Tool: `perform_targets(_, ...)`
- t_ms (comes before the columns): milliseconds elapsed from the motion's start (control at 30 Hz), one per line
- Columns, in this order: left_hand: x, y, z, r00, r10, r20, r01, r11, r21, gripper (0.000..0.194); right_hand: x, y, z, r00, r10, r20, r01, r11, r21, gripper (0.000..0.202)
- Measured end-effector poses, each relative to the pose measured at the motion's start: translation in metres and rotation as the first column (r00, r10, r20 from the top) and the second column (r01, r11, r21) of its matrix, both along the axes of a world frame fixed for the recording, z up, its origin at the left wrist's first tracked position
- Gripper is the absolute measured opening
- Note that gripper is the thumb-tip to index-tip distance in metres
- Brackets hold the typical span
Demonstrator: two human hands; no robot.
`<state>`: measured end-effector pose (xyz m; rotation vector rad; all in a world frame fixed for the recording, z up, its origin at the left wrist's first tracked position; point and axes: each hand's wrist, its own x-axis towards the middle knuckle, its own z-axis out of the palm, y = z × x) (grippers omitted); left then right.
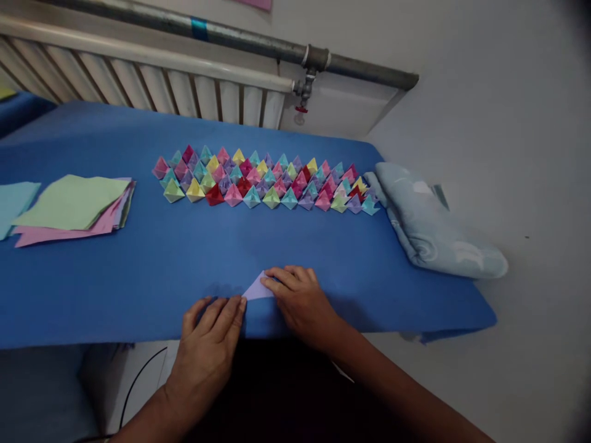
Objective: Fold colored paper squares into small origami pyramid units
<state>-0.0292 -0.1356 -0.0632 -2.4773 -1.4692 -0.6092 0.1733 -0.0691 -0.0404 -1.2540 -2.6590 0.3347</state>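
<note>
Close to the table's front edge lies a small sheet of lilac origami paper [258, 288], folded into a triangle. My left hand [211, 335] is at its left corner, with bent fingers close together and the fingertips pinching the point. From the other side my right hand [302, 301] holds the paper, its fingertips pressed over the top and right part. That right part is hidden under the fingers. Farther back stand rows of small folded paper pieces [271, 195] in pink, yellow, green, turquoise, red and purple.
Stacked green paper sheets [71, 200] over pink ones lie at the left, beside light blue sheets [16, 200]. A folded grey-green blanket [434, 227] sits at the right end of the blue-covered table [152, 271]. Behind are a radiator [180, 92] and a pipe [258, 43].
</note>
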Motion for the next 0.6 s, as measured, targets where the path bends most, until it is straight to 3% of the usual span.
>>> perform_targets(167, 0.004, 0.002, 0.007, 0.998, 0.056, 0.008, -0.056, 0.998, 0.004, 0.038, 0.000, -0.001, -0.003, 1.000, 0.002, 0.002, -0.002, 0.998, 0.066, 0.036)
perform_targets(367, 0.023, 0.015, 0.003, 0.998, -0.062, -0.010, 0.062, 0.998, -0.013, 0.044, 0.000, -0.001, -0.007, 1.000, -0.006, -0.027, 0.010, 0.993, 0.120, 0.032)
perform_targets(600, 0.028, 0.018, 0.002, 0.994, -0.074, -0.086, 0.074, 0.997, -0.013, 0.040, -0.002, -0.005, -0.007, 0.996, -0.094, 0.004, 0.093, 0.990, 0.102, 0.034)
